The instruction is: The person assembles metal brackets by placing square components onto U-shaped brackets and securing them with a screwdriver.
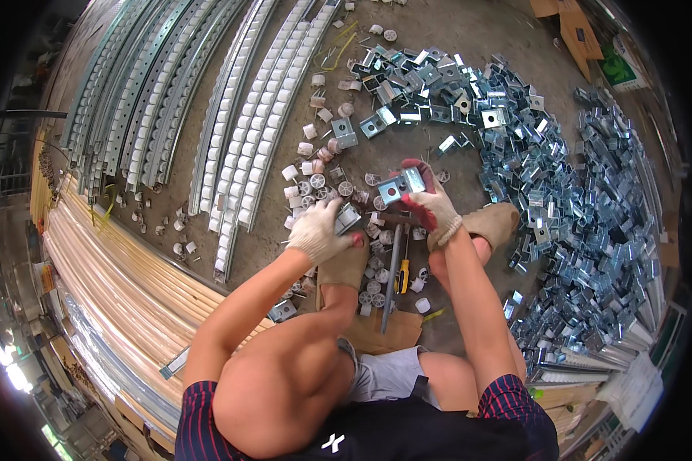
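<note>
My right hand (434, 206), in a white knit glove with red on its palm side, grips a shiny bent metal bracket (392, 190) with a round hole in its flat face. A second metal bracket (347, 220) sits between the thumb and fingers of my gloved left hand (317, 233), just above my left shoe (343, 265). Small white plastic rollers (346, 188), some spoked like wheels, lie scattered on the floor around both hands. Between my feet are a yellow-handled screwdriver (403, 275) and a long grey metal bar (392, 269).
A large heap of metal brackets (546, 200) curves from ahead round to my right. Roller tracks (246, 131) lie at the far left, with long wrapped tan pipes (131, 284) nearer. Flattened cardboard (396, 326) lies beneath me; a cardboard box (577, 34) stands far right.
</note>
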